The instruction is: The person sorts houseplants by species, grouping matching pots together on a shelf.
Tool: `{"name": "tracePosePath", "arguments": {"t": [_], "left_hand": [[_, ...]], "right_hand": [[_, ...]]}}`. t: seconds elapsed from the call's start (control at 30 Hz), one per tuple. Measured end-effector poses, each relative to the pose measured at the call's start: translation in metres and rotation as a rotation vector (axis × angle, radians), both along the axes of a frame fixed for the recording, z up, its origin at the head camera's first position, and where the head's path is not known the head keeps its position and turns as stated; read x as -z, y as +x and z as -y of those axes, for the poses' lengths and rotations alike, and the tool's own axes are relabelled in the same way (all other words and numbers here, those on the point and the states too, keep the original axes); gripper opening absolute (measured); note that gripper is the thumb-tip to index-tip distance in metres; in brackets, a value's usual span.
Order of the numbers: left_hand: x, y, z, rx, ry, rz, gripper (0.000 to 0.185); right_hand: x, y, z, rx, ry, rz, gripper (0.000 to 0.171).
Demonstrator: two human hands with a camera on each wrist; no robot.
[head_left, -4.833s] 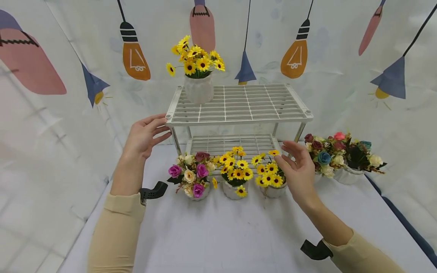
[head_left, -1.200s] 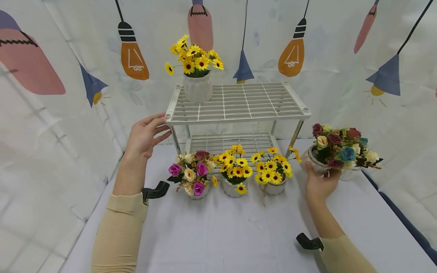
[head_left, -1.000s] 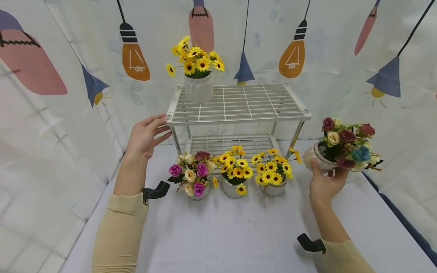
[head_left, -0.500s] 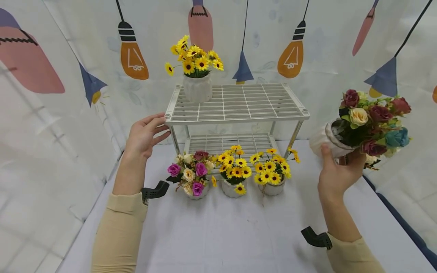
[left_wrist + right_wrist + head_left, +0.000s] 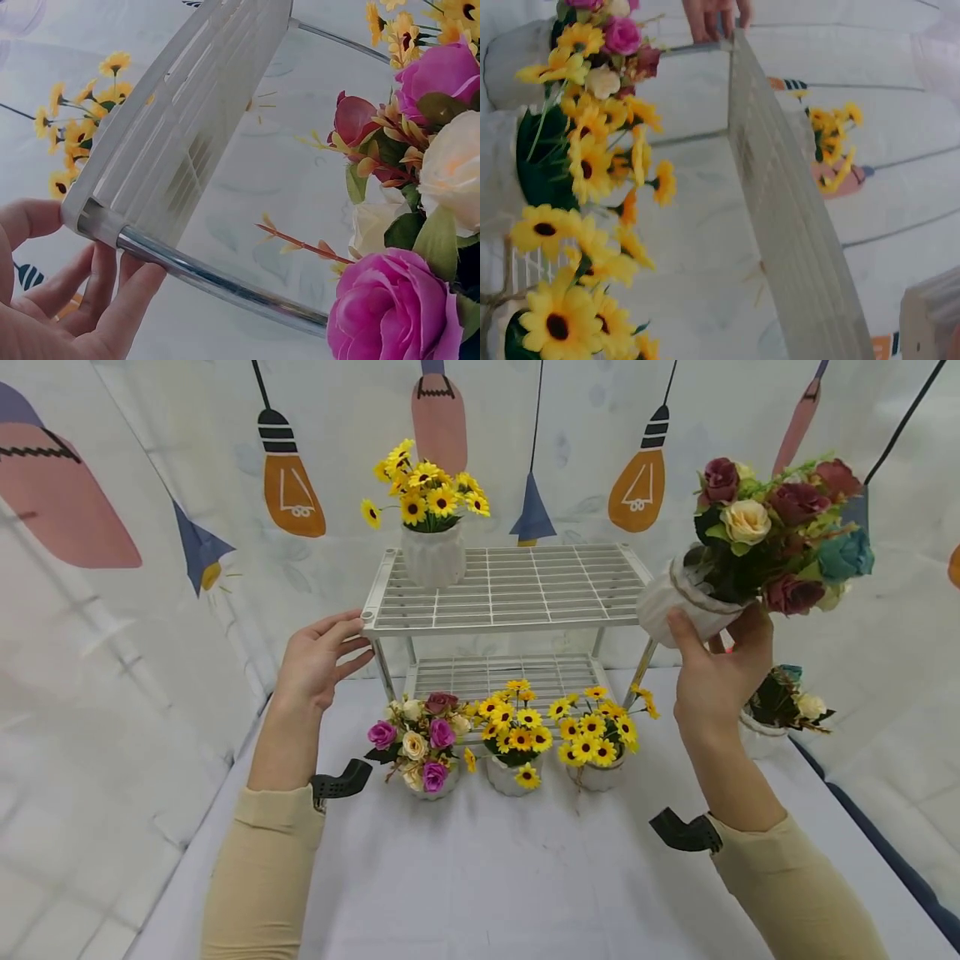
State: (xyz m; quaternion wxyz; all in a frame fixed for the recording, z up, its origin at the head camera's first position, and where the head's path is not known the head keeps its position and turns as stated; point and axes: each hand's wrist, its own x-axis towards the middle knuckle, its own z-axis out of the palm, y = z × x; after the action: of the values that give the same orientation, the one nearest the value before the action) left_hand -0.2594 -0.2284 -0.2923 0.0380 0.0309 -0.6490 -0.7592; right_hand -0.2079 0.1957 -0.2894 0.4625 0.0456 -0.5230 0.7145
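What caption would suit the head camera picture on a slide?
Right hand lifts a white pot of mixed roses beside the white two-tier wire rack while the left hand steadies its corner.

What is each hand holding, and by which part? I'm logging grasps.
Right hand grips the white ribbed pot of mixed roses by its side. Left hand only touches the white rack's corner.

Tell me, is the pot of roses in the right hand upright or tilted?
Tilted. The right hand holds the pot of roses in the air, its base toward the shelf and its flowers leaning to the right.
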Motion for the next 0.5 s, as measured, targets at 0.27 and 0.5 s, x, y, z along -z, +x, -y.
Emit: {"name": "tracePosePath", "arguments": {"t": [0.27,0.5], "left_hand": [[-0.001,-0.004,-0.001,0.012,0.007,-0.007,0.054],[0.001,-0.004,0.000,-0.017,-0.047,-0.004,0.053]], "right_hand": [[-0.021,-0.019,0.025,-0.132,0.086,0.167,0.065],[-0.035,-0.043,0.054,-0.209,0.173,0.233,0.068]]}}
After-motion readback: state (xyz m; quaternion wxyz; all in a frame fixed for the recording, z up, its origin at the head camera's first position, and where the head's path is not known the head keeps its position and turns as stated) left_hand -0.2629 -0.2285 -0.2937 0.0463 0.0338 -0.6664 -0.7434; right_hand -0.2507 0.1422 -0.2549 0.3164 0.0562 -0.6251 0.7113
